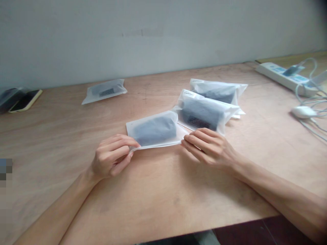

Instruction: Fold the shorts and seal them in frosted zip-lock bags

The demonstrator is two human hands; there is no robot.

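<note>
A frosted plastic bag (pixel 155 131) with a dark, soft-looking item inside lies tilted before me. My left hand (pixel 112 154) pinches its near left corner between thumb and fingers. At the near right corner, my right hand (pixel 206 146) grips the same edge, its fingertips partly hidden. Just behind, to the right, is a second frosted bag (pixel 201 110) with dark contents and a label, and its near end lies close to my right hand. Beyond that one sits a third similar bag (pixel 217 91).
Against the wall, a flatter frosted bag (pixel 106 91) lies on the wooden table (pixel 143 197). A phone (pixel 25 101) rests at the far left beside a dark plastic-wrapped item (pixel 10 98). On the right are a white power strip (pixel 288 78), a white charger (pixel 304 112) and loose cables.
</note>
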